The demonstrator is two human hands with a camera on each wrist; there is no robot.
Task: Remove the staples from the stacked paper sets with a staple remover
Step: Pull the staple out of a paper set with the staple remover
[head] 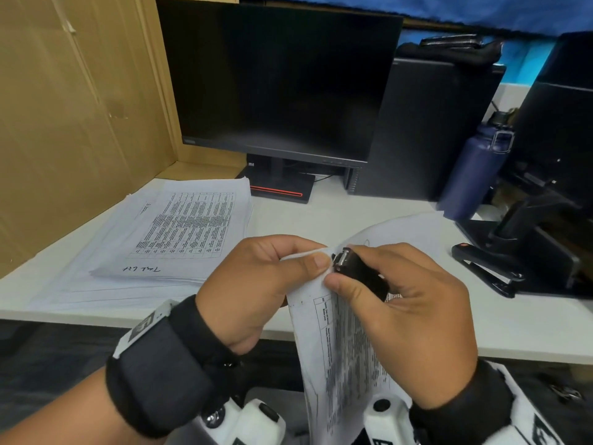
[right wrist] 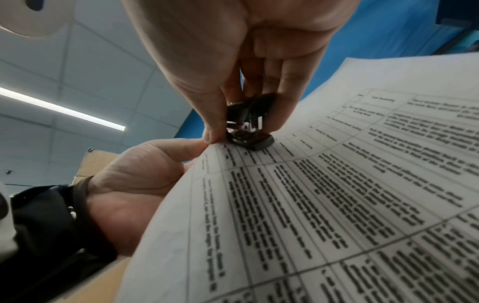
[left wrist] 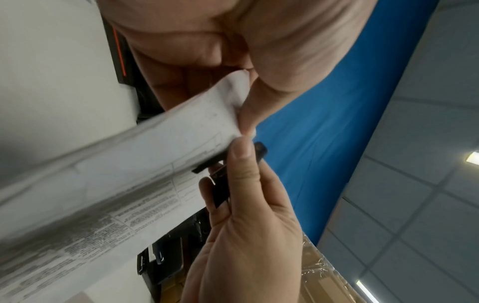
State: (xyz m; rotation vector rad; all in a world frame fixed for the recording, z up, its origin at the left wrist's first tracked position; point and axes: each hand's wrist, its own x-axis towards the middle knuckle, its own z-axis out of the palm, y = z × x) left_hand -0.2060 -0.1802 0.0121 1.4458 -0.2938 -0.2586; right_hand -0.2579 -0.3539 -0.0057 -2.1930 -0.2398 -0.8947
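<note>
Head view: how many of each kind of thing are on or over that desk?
Paper stack: 1
Held paper set: 1
Staple remover: 1
Stapler: 1
Blue bottle: 1
Monitor: 1
Total: 6

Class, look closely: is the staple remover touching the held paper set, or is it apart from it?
Touching. In the right wrist view the staple remover presses on the paper set at its corner, no gap showing.
</note>
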